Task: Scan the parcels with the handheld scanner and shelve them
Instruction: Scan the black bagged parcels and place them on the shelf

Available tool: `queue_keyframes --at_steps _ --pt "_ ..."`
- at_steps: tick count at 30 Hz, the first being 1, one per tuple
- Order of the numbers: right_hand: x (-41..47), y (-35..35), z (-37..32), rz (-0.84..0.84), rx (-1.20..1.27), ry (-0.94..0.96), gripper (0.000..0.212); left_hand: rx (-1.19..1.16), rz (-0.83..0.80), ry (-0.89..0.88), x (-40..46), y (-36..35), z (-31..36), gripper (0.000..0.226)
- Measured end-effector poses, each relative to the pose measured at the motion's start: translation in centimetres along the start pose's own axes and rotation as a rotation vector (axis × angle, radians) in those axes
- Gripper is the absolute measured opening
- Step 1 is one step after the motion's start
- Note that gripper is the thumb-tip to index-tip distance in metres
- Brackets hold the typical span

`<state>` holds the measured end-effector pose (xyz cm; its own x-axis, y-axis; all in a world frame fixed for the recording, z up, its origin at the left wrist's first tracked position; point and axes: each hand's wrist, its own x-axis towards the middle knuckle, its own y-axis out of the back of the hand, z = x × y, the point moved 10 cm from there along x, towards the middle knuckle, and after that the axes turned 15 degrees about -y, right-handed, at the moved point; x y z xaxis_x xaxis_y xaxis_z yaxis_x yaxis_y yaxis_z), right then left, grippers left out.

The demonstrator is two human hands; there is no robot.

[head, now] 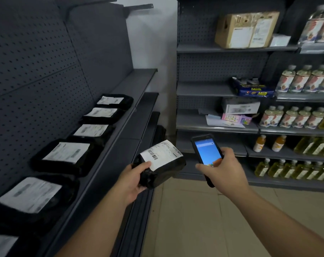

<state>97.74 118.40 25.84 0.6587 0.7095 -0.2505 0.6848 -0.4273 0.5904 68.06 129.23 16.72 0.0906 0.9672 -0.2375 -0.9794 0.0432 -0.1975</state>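
Left hand (133, 179) grips black parcel (162, 166); right hand (222, 169) grips handheld scanner (207, 153) at its 3 o'clock: aim scanner squarely at barcode label (160, 153).

parcel (162, 164) left of scanner (207, 154)

We see black parcels (67, 157) with white labels on a dark grey shelf (109, 156) — its back panel (33, 71) dotted with holes. The scanner (207, 154) is black, its screen blue — the bottles (294, 167) yellow-green.
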Motion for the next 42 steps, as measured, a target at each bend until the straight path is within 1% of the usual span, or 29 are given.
queue_keyframes --at_steps 1,4,6,10,16,20,22,26,28,34,39,42 --pt "1.4 -0.3 -0.7 0.000 0.004 -0.006 0.079 0.005 -0.005 -0.001 1.7 -0.6 0.5 0.040" --pt "5.6 -1.0 -2.6 -0.001 0.015 -0.015 0.066 0.023 -0.023 0.002 6.9 -2.4 1.7 0.043" --pt "9.0 -1.3 -3.8 0.004 0.024 -0.010 0.064 0.026 -0.026 0.006 10.5 -3.9 2.4 0.044" --pt "16.8 -2.1 -5.9 -0.005 0.025 -0.004 0.071 0.027 -0.009 -0.002 17.1 -7.2 3.4 0.042" --pt "28.0 -2.1 -10.7 -0.054 0.010 0.051 0.069 0.007 0.047 -0.017 25.3 -12.4 5.4 0.040" --pt "34.3 -2.8 -13.9 -0.072 -0.021 0.096 0.084 -0.022 0.091 -0.035 29.7 -14.3 6.8 0.039" --pt "36.6 -3.6 -15.2 -0.086 -0.018 0.102 0.091 -0.042 0.113 -0.028 31.4 -14.7 7.3 0.040" --pt "40.7 -5.9 -17.7 -0.109 -0.049 0.116 0.093 -0.053 0.136 -0.016 35.7 -15.1 8.5 0.035" --pt "42.7 -7.3 -19.2 -0.112 -0.063 0.120 0.092 -0.061 0.128 -0.014 38.2 -15.2 9.3 0.033" --pt "48.0 -11.0 -25.3 -0.119 -0.062 0.124 0.077 -0.046 0.092 -0.032 46.6 -14.7 12.6 0.033" --pt "51.6 -13.7 -29.5 -0.100 -0.019 0.137 0.081 -0.016 0.051 -0.038 52.5 -14.5 15.3 0.033" --pt "53.6 -15.7 -31.0 -0.111 -0.010 0.129 0.083 -0.008 0.063 -0.034 55.4 -13.9 16.5 0.034"
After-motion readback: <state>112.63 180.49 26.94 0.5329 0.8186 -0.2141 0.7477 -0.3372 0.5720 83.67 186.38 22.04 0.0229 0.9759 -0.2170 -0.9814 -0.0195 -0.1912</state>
